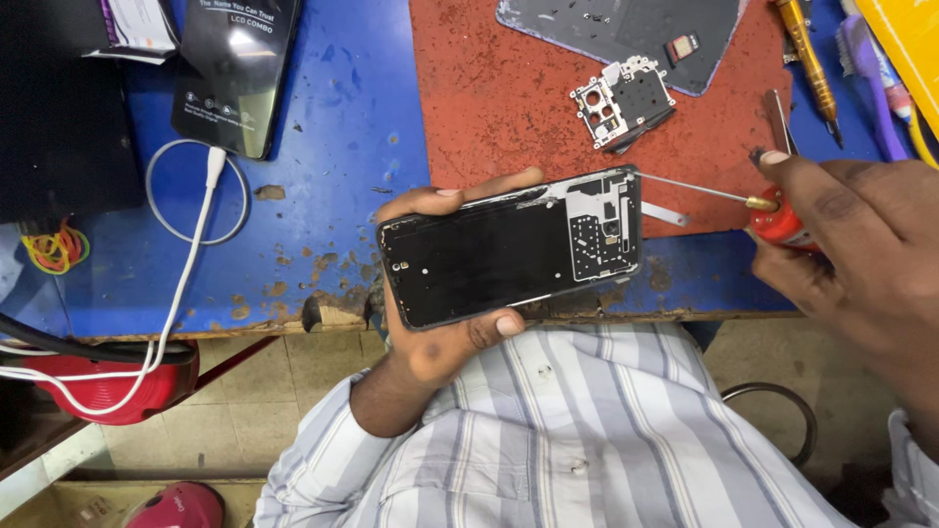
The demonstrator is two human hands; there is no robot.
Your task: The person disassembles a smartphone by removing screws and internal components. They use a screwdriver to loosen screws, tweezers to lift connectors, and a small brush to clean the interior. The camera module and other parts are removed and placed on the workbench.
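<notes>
Left hand (440, 342) clamps the opened phone (509, 249) by its edges; right hand (861, 244) grips a screwdriver (724, 194) at its far-right corner. A slip could gouge the board, I judge.

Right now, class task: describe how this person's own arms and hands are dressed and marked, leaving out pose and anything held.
Both hands, the left hand and the right hand, are bare: no gloves, and no rings or watch visible. The left arm wears a sleeve with broad grey and white stripes, pushed up the forearm. A bit of the same striped cloth shows at the right wrist.
</notes>
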